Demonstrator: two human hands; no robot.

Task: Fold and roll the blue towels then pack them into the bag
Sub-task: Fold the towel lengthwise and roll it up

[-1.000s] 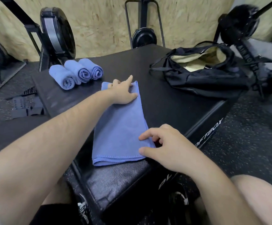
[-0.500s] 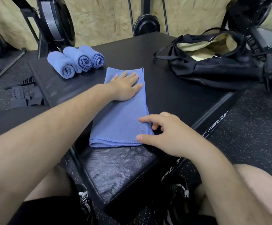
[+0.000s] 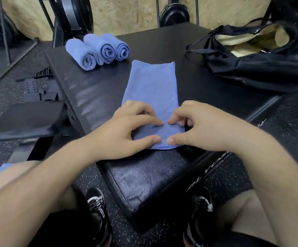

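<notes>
Grip: left hand (image 3: 126, 129), right hand (image 3: 203, 127) on towel (image 3: 151, 86), near edge

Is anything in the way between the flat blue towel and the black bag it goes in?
Nothing visible. Only bare top of the black padded box lies between the folded blue cloth towel and the open black fabric bag to its right. The three rolled blue towels sit off to the left.
</notes>
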